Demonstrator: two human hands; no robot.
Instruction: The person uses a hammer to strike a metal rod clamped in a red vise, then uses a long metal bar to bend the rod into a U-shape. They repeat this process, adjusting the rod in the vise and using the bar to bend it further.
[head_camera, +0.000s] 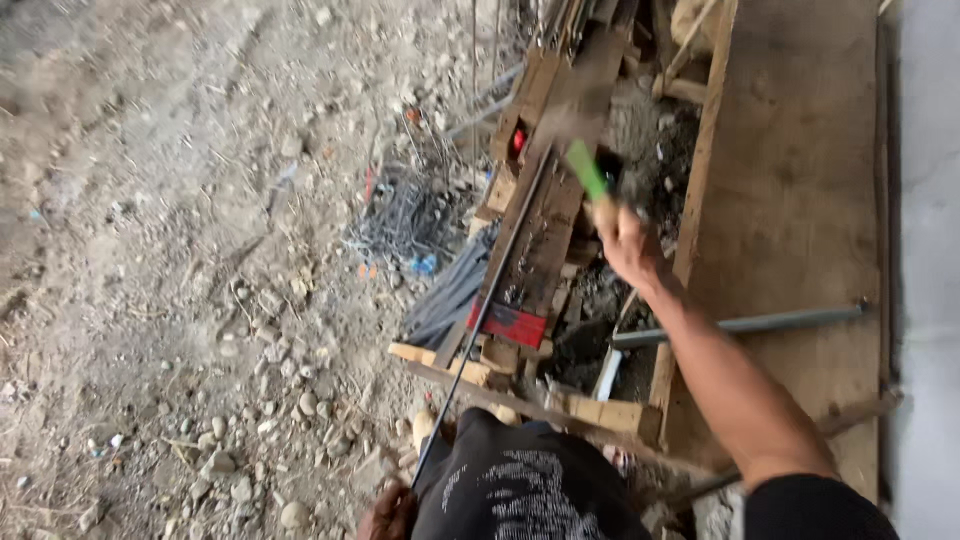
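My right hand (625, 240) grips a hammer with a green handle (586, 170), raised over a rough wooden bench (545, 230); the hammer head is a blur above the planks. A long thin steel rod (490, 300) lies along the bench and slants down toward me. At the bottom edge my left hand (388, 515) is closed around the rod's near end, next to my knee in black printed trousers (520, 485).
A bundle of short wire pieces (400, 215) and grey rods (450, 295) lie left of the bench. A red block (510, 323) sits on its near end. A plywood board (800, 200) with a grey pipe (750, 322) across it lies at the right. Gravel ground (180, 250) fills the left.
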